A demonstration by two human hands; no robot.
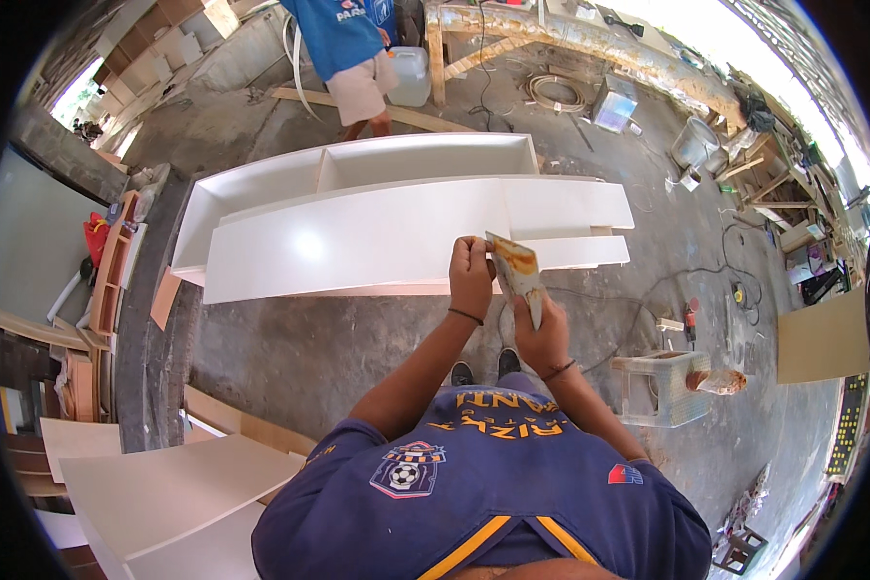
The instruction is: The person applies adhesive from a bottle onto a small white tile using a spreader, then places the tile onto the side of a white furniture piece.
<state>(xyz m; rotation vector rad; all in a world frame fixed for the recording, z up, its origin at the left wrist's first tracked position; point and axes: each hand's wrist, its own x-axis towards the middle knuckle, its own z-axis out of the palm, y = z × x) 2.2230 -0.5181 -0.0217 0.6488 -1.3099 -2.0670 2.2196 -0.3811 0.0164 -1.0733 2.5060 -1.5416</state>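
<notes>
Stained, folded sheet of sandpaper (pixel 519 275) held over near edge of white cabinet (pixel 396 217), L hand (pixel 471 275) grip pinched on its top corner, R hand (pixel 543 333) grip clamped below; cabinet surface judged not yet worked.

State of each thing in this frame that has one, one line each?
Left hand: pinching the scraper's top corner.
Right hand: gripping the scraper's lower end.
Glue-stained scraper: held upright, off the panel.
White cabinet: lying flat on the floor, open side up.
Clear plastic stool: standing upright.
</notes>
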